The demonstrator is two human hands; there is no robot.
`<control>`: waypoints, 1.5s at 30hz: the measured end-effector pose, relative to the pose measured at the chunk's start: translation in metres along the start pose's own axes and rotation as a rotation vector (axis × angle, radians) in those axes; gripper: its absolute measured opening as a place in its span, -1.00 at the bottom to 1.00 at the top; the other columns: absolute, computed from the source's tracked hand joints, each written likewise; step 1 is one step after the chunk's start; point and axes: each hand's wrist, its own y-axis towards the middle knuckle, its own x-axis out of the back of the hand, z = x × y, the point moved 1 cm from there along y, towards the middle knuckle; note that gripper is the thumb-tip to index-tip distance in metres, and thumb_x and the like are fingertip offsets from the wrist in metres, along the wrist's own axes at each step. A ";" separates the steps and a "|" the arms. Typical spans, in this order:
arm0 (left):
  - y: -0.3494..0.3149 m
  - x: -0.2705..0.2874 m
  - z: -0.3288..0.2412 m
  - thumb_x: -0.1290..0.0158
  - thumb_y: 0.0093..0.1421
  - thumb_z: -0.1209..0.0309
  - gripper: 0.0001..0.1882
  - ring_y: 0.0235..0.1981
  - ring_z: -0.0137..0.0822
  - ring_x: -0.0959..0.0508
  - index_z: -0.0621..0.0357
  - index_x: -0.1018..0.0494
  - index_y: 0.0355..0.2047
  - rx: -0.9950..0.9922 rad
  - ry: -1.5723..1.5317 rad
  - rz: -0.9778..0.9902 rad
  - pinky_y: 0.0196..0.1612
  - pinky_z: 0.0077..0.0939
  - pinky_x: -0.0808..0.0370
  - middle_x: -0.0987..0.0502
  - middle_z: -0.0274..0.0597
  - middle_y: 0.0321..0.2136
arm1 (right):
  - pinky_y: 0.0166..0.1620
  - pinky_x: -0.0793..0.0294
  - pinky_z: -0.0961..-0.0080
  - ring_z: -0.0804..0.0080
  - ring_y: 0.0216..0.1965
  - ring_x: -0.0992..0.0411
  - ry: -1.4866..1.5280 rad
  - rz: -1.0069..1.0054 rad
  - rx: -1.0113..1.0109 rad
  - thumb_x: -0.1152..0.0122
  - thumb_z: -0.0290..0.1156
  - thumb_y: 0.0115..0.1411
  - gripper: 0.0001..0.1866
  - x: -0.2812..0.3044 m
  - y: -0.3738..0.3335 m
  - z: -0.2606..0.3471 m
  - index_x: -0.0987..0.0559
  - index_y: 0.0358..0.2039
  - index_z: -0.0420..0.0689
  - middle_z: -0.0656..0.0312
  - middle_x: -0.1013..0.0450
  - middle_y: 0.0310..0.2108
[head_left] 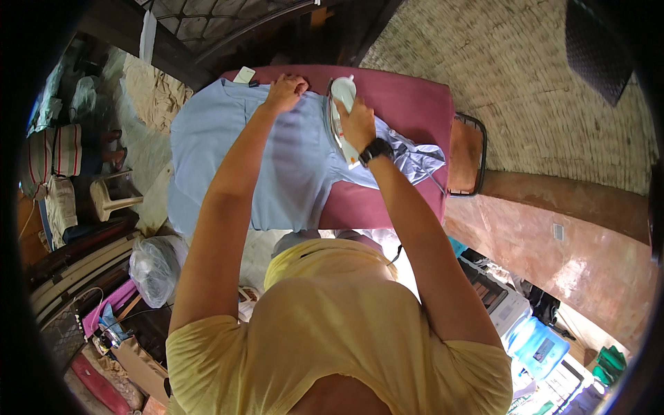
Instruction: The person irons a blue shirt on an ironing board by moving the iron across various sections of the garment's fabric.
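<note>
A light blue shirt (277, 159) lies spread over a maroon-covered ironing board (398, 86). At the shirt's far edge, my left hand (285, 92) has its fingers curled against the cloth. My right hand (357, 126) is closed round the handle of a white iron (342, 90), which rests on the shirt to the right of my left hand. A crumpled sleeve (422, 159) trails out to the right beyond the iron. A black watch (375, 151) is on my right wrist. The iron's soleplate is mostly hidden.
A metal frame end (481, 155) juts out at the board's right. On the left stand a small beige stool (114, 194) and a clear plastic bag (155, 270). Beige cloth (149, 93) lies past the board's left end. A blue water bottle (539, 346) is at lower right.
</note>
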 end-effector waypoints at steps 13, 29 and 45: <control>0.003 -0.010 0.008 0.03 0.16 0.41 -0.80 -0.06 -0.11 -0.43 -0.10 -0.53 -0.23 -0.087 -0.052 -0.048 0.01 -0.17 -0.35 -0.55 -0.35 -0.22 | -0.22 -0.50 -0.08 -0.26 -0.30 -0.51 -0.026 0.052 -0.047 -0.13 0.03 0.23 -0.42 0.003 -0.051 -0.007 -0.44 -0.21 -0.37 -0.28 -0.51 -0.38; -0.226 -0.051 -0.141 -0.12 0.02 0.57 -0.53 0.00 0.04 -0.35 0.19 -0.36 0.00 -0.116 -0.255 0.079 0.10 -0.19 -0.40 -0.30 0.03 -0.11 | -0.23 -0.52 0.00 -0.22 -0.30 -0.53 -0.180 0.249 0.120 -0.15 0.02 0.24 -0.44 0.053 -0.071 -0.034 -0.45 -0.13 -0.32 -0.25 -0.52 -0.38; -0.225 -0.049 -0.120 -0.05 -0.03 0.69 -0.46 -0.11 -0.09 -0.37 0.05 -0.51 0.00 -0.265 -0.188 0.134 -0.04 -0.33 -0.45 -0.33 -0.12 -0.19 | -0.24 -0.51 -0.03 -0.25 -0.29 -0.52 -0.146 0.181 0.036 -0.13 0.09 0.22 -0.39 0.034 -0.070 -0.032 -0.46 -0.11 -0.31 -0.27 -0.52 -0.39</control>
